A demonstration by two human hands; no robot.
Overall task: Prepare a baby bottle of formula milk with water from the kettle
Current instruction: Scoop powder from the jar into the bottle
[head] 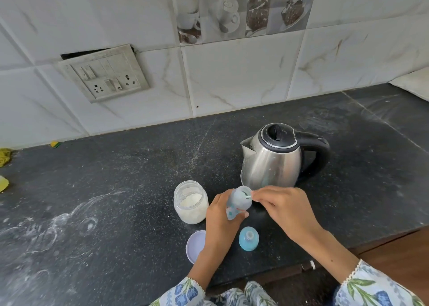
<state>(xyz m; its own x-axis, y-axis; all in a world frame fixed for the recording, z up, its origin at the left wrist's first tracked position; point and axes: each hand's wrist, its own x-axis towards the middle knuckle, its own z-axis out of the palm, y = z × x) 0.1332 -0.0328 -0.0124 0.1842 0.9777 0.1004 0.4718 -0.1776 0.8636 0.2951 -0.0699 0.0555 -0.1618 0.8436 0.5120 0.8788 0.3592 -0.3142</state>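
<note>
My left hand (219, 215) grips an open, pale blue baby bottle (239, 202), tilted a little toward the kettle. My right hand (284, 207) pinches the handle of a small green-white scoop (246, 196) whose end sits in the bottle's mouth. An open clear jar of white formula powder (190, 204) stands just left of the bottle. The bottle's blue teat cap (248, 238) lies on the counter below my hands. The steel kettle (272, 158) with black lid and handle stands behind, its spout pointing left.
The jar's pale lilac lid (195, 245) lies by my left wrist. White powder smears mark the dark stone counter (116, 189) at left. A switchboard with sockets (104, 73) hangs on the tiled wall. Yellow items (3, 182) sit at the far left edge.
</note>
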